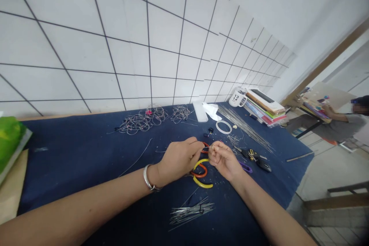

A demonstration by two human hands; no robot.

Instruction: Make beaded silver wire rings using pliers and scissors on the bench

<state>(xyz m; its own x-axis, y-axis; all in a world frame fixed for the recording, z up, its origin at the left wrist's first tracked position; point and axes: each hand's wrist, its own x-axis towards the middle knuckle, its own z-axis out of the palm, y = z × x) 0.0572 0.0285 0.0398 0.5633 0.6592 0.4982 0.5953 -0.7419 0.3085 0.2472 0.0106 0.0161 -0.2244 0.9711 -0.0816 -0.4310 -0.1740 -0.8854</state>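
Several looped silvery wire coils (140, 122) lie beyond the left hand (180, 157), which pinches a thin pale wire (208, 147) with the right hand (225, 159) near yellow curved handles (203, 185), their tool head hidden; a black key fob (263, 165) lies further right.

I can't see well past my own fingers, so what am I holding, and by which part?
A thin wire, pinched near its ends between the fingertips of the left hand and right hand.

Both hands (201, 157) pinching thin wire (209, 147) above dark blue cloth (138, 203)
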